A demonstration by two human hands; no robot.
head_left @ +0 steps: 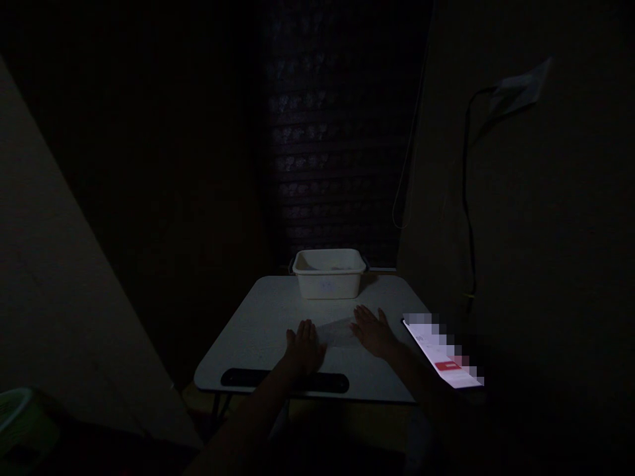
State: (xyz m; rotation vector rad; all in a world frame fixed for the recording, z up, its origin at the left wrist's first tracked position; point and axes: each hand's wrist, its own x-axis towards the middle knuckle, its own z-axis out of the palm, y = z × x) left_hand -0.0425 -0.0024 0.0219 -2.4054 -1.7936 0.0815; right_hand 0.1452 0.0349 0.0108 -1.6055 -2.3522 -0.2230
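Note:
On the white folding table, a thin, see-through sheet lies between my two hands, its outline faint in the dim light. My left hand rests at the sheet's left side with its fingers stretched forward. At the right side, my right hand lies palm down, fingers spread and thumb apart. Neither hand is closed on anything. Behind them, a white rectangular tub with side handles stands at the table's far edge; its contents are too dark to make out.
A black strip runs along the table's near edge. A lit screen is by the right edge. A black cable hangs on the right wall. A green basket stands at lower left.

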